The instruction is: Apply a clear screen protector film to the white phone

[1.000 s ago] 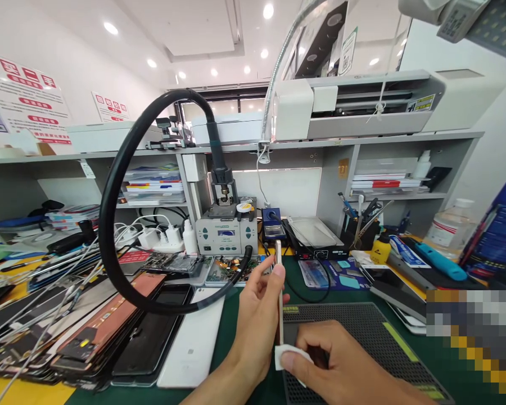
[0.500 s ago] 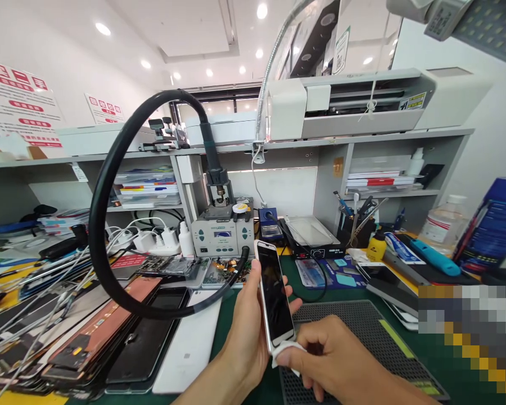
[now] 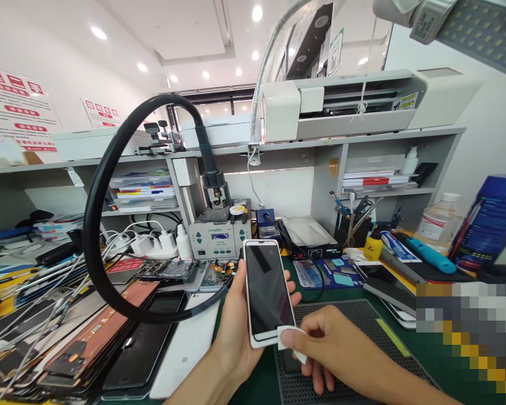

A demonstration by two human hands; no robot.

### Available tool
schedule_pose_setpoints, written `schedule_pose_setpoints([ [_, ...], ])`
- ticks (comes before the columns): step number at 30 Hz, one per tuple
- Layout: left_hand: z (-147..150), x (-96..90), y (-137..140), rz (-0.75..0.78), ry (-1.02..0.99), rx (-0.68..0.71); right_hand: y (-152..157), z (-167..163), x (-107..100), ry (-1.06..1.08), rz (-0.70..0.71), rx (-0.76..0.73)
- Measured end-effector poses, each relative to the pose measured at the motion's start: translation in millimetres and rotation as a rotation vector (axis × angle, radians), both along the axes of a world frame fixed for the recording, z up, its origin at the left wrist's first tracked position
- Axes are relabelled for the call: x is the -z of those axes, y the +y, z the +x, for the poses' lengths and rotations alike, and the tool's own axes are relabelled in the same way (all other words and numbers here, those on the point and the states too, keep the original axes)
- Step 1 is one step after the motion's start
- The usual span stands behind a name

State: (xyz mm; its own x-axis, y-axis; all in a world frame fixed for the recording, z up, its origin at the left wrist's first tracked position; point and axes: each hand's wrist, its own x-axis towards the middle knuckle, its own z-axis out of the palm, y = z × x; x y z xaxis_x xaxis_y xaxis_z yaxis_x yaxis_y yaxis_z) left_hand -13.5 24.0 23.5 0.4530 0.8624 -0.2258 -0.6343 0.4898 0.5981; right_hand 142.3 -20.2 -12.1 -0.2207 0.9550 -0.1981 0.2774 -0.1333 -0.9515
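A white smartphone (image 3: 270, 292) with a dark screen rests in my left hand (image 3: 231, 326), the thumb along its left edge and fingertips showing past its right edge. The screen faces me. My right hand (image 3: 326, 343) pinches a small white wipe (image 3: 295, 343), which is pressed on the phone's lower right corner. Below my right hand lies a grey perforated mat (image 3: 354, 326) with yellow-green strips. A dark flat object on the mat is partly hidden behind the hand and wipe.
Stacked phone parts (image 3: 96, 337) and a white phone back (image 3: 189, 343) lie left. A black hose (image 3: 88, 225) loops from the hot-air station (image 3: 219, 239). Behind stand a heating plate (image 3: 307, 247) and a yellow bottle (image 3: 373, 246). Gadgets and a clear bottle (image 3: 438, 216) crowd the right.
The phone has turned so its screen faces me more fully and has shifted slightly left. My right hand with the wipe has moved a little up at the corner.
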Motion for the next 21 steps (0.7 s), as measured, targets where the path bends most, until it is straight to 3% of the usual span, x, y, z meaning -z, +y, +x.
schedule_pose_setpoints([
  [7, -4, -2.4, 2, 0.080, 0.016, 0.026, -3, 8, -8, 0.063, 0.058, -0.047],
  [12, -2, 3.5, 3, 0.115, 0.109, 0.073, -10, 10, -12, -0.070, 0.160, -0.075],
  [18, 3, 15.4, 3, 0.203, 0.436, -0.296, -19, 9, -17, -0.346, 0.323, -0.065],
  [21, 4, 17.2, 1, 0.303, 0.494, -0.259, -22, 6, -24, -0.320, 0.290, -0.115],
])
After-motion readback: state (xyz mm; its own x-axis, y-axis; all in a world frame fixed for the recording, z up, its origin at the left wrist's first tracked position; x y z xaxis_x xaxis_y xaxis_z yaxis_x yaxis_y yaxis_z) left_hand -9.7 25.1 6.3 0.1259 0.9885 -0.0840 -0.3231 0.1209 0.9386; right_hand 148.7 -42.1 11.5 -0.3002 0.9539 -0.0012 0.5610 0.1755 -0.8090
